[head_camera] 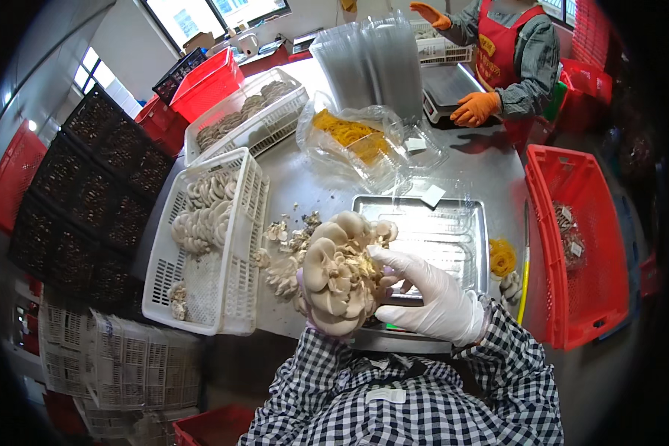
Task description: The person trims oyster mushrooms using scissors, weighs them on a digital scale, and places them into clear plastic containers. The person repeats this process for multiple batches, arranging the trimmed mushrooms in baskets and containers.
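A large cluster of oyster mushrooms (337, 273) is held up in front of me. Beneath and behind it is my left hand (306, 312), mostly hidden, with bits of a purple glove showing at the cluster's edge. My right hand (437, 292), in a white glove, is at the cluster's right side, thumb and fingers spread; whether its fingertips press on the mushrooms is unclear. Behind the hands lies a metal tray (446, 234). Mushroom scraps (277, 230) and another clump (283, 277) are on the steel table at the cluster's left.
White crates of mushrooms (221, 290) (301, 100) stand left. Further back are a bag of yellow rubber bands (348, 134), stacked clear plastic containers (368, 67) and a scale (449, 89). A red crate (557, 279) stands right. A co-worker in orange gloves (475, 109) is across the table.
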### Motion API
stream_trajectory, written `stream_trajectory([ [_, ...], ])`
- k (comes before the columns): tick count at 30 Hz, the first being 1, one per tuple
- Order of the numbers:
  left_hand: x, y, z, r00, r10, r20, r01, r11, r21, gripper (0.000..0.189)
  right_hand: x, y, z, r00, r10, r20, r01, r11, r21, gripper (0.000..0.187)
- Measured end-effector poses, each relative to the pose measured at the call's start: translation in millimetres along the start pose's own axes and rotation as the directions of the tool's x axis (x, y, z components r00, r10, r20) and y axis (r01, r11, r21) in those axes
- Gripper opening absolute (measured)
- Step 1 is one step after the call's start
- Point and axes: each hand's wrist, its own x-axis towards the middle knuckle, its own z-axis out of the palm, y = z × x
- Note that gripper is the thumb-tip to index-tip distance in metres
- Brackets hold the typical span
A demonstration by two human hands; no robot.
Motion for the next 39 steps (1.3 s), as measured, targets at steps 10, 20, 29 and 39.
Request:
stream_trajectory([
  [10,-17,35,-7,0.871,-0.439,-0.222,0.41,0.897,-0.166,0.034,-2,21,11,0.986,-0.034,-0.165,0.03,0.999,-0.023,0.044],
  [20,-12,51,-5,0.569,-0.755,-0.326,0.399,0.6,-0.694,0.032,-6,39,22,0.97,0.045,-0.238,0.0,0.983,0.186,0.036],
  [29,-24,27,-43,0.989,-0.126,-0.074,0.14,0.961,0.24,0.054,0,35,35,0.945,0.324,0.05,-0.29,0.757,0.586,0.035],
  [39,-18,57,-44,0.999,-0.036,0.026,0.016,0.839,0.544,0.061,18,31,48,0.964,0.192,0.182,-0.264,0.659,0.704,0.076],
])
